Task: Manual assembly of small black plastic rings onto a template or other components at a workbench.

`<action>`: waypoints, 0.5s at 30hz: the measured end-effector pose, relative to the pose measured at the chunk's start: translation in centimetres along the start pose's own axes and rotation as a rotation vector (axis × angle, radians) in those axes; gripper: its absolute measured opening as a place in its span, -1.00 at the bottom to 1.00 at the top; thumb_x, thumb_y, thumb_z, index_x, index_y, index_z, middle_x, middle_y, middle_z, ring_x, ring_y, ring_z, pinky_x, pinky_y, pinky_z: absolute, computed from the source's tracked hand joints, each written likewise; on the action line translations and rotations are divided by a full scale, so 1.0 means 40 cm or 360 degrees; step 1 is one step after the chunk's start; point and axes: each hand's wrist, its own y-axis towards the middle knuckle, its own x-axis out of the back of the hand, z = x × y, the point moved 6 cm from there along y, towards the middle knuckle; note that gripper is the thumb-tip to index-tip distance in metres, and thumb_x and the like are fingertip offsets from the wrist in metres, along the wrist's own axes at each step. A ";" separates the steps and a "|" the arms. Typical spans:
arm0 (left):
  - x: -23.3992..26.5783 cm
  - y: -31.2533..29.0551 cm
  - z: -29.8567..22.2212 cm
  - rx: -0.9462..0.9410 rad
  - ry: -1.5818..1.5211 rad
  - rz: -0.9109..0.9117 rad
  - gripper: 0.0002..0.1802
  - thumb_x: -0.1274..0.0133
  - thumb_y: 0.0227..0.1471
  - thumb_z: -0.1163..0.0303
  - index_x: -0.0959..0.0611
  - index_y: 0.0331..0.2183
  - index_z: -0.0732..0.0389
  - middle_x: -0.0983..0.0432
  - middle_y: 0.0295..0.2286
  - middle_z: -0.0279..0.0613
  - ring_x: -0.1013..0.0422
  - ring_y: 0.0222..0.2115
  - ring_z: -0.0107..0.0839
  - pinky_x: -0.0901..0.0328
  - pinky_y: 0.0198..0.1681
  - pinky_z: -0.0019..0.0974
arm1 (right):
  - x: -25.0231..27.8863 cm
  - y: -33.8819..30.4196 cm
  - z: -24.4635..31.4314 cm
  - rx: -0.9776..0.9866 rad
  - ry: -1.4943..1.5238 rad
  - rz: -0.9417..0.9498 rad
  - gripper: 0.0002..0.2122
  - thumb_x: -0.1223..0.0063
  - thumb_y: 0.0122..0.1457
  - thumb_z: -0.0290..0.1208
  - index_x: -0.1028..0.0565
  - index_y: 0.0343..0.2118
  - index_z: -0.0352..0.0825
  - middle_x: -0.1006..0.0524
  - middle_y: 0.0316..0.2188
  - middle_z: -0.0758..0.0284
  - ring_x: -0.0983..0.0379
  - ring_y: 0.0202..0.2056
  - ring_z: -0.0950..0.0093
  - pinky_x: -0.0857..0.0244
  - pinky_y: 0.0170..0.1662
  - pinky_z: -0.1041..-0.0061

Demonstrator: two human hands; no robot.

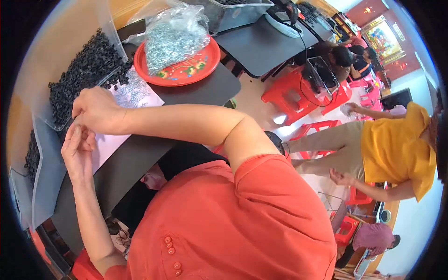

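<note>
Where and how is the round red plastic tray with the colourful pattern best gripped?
Probably by its rim at the picture's lower right, coming from that side. The round red plastic tray shows a bare, curved lip there, while the bulging clear plastic bag of silvery pieces covers its upper left part. A level pinch over the lip should suit, since the bag sits off-centre.

Blocked on the left by a clear tub [86, 25] with high sides and black bits [88, 70] inside. Stopped past the right arm [177, 121] by a red tray [186, 80] with a puffy plastic bag [175, 44] on top. Free to slide over the bare dark tabletop [200, 92] between tray and arm.
</note>
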 end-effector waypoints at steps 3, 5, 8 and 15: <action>-0.006 -0.004 0.004 0.0035 -0.0079 -0.0167 -0.66 -0.02 0.11 0.42 -0.47 -0.12 0.43 -0.51 -0.39 -0.12 -0.43 -0.47 -0.45 -0.24 -0.52 -0.55 | 0.000 -0.024 -0.006 0.0057 -0.0005 -0.0205 -0.84 -0.16 -0.22 -0.32 -0.62 -0.54 -0.26 -0.51 -0.48 0.18 -0.47 -0.36 0.18 -0.33 -0.27 0.27; 0.004 -0.006 0.007 0.0047 0.0041 -0.0183 -0.69 0.00 0.13 0.36 -0.50 -0.18 0.42 -0.48 -0.44 -0.16 -0.36 -0.55 -0.51 -0.18 -0.55 -0.58 | -0.009 -0.032 -0.019 0.0062 -0.0018 -0.0247 -0.84 -0.15 -0.21 -0.31 -0.62 -0.55 -0.25 -0.49 -0.48 0.19 -0.46 -0.36 0.18 -0.32 -0.28 0.25; -0.007 -0.016 -0.006 0.0043 0.0115 -0.0074 -0.70 0.02 0.15 0.32 -0.51 -0.23 0.39 -0.45 -0.50 -0.18 -0.30 -0.60 -0.54 -0.13 -0.59 -0.58 | -0.014 -0.040 -0.009 0.0122 -0.0052 -0.0274 -0.85 -0.12 -0.18 -0.30 -0.62 -0.56 -0.23 -0.46 -0.48 0.20 -0.44 -0.36 0.18 -0.29 -0.29 0.22; -0.011 0.005 0.000 0.0085 0.0071 0.0125 -0.73 0.03 0.15 0.32 -0.51 -0.23 0.35 -0.44 -0.52 -0.22 -0.27 -0.64 -0.57 -0.09 -0.66 -0.58 | -0.003 -0.054 0.022 0.0365 -0.0427 -0.0218 -0.83 -0.02 -0.06 -0.26 -0.62 -0.52 -0.16 -0.47 -0.47 0.23 -0.43 -0.38 0.24 -0.22 -0.35 0.19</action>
